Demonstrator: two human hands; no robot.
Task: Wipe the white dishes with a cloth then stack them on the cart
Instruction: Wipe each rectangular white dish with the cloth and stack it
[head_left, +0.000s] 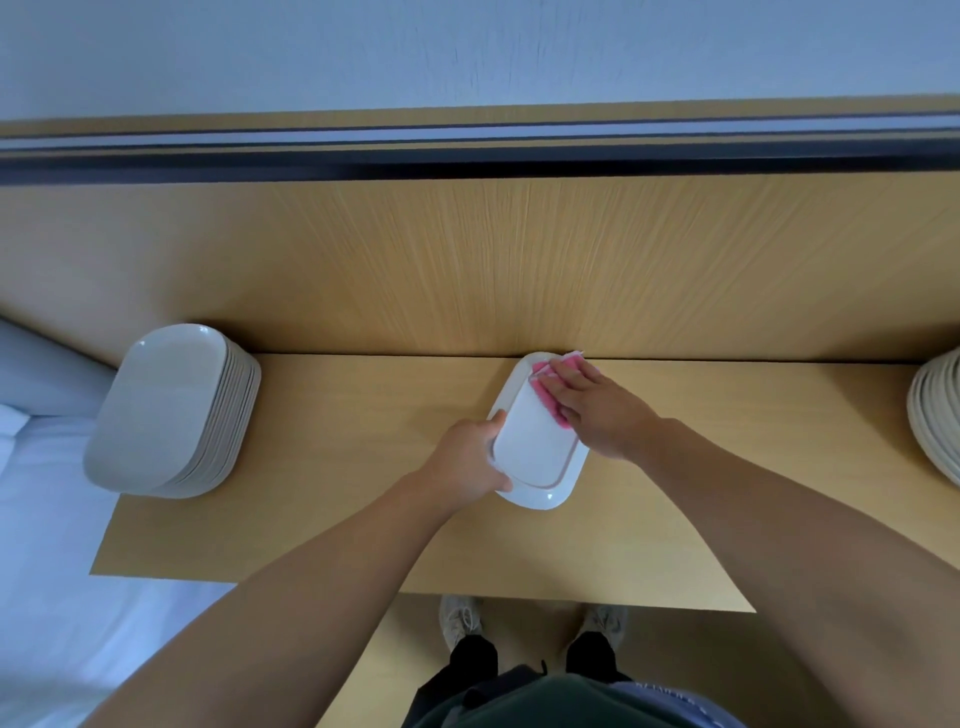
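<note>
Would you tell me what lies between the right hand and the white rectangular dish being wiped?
A pink cloth, pressed under the right hand onto the white rectangular dish; the head view shows it.

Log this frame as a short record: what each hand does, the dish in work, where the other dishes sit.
left hand: grips the dish by its left rim
right hand: flat, presses the pink cloth on the dish's far end
dish: white, oblong, lying on the table
left stack: white dishes at the table's left end
right stack: more dishes at the right edge, partly out of frame
</note>
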